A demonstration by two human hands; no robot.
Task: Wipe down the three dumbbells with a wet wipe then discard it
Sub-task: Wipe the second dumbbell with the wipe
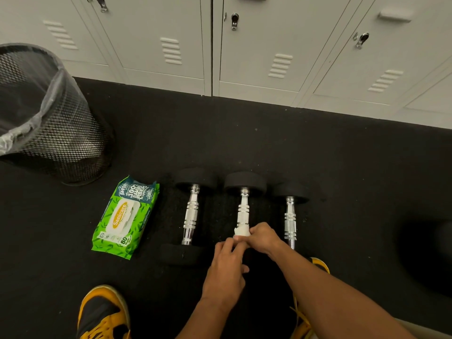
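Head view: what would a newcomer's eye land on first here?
Probably the bright green wipe pack lying on the black floor left of the three dumbbells, which lie side by side in front of the lockers. Next, both hands at the middle dumbbell: the right hand holds a white wet wipe wrapped round its handle, the left hand beside it. A lined mesh bin stands far left.
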